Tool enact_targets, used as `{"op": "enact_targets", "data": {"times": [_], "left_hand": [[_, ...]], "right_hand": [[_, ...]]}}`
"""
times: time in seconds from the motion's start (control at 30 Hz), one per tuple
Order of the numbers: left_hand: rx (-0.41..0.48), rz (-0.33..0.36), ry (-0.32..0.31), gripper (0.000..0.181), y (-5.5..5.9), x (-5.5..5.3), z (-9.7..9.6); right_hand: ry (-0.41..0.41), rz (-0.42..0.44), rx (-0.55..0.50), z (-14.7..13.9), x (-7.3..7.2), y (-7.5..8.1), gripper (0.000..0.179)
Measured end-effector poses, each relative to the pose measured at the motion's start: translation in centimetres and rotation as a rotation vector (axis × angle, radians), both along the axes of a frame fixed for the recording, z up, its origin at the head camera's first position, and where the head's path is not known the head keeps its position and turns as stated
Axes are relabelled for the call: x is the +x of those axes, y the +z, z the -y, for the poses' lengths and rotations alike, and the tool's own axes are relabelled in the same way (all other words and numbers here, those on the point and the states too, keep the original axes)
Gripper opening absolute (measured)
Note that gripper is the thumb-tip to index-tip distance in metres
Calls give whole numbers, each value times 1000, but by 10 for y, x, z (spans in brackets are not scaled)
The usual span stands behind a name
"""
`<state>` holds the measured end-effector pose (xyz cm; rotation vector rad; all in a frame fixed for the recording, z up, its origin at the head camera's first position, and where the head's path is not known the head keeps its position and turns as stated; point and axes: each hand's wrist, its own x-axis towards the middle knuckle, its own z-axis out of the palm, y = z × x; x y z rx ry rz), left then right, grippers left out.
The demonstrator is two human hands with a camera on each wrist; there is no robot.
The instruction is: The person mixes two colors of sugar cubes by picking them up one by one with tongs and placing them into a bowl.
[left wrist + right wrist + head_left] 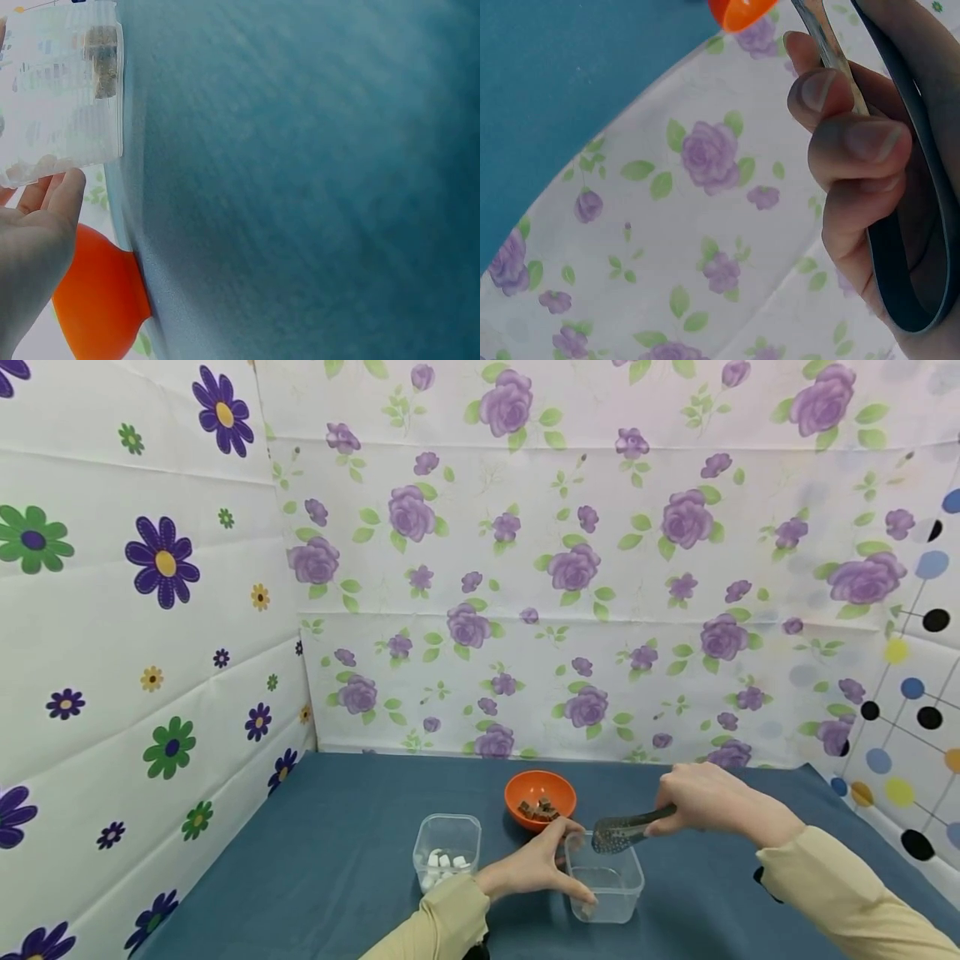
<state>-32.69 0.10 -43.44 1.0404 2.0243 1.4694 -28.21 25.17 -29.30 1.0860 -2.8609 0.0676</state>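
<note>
Tongs (621, 833) clasped in my right grip (708, 802), I'd centre them over the clear box (611, 906) that my left grip (534, 867) holds.

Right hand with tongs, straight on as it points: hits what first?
By the head view, the tongs in the right hand would likely meet the left wall of the clear container, where the left hand grips it; their height over the rim is unclear.

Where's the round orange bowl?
Right of centre in the head view, the round orange bowl stands behind and left of the clear plastic box the left hand grips.
</note>
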Motion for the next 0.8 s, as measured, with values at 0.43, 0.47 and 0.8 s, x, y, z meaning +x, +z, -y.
{"op": "enact_targets", "data": {"times": [0.43,0.47,0.8], "left_hand": [[-18,-16,22,66,1,2,0],[-19,-19,22,66,1,2,0],[-27,-34,17,67,1,2,1]], "right_hand": [[41,124,-12,13,-8,-26,33],[43,124,-6,14,-9,-28,35],[31,173,1,28,-12,-41,34]]}}
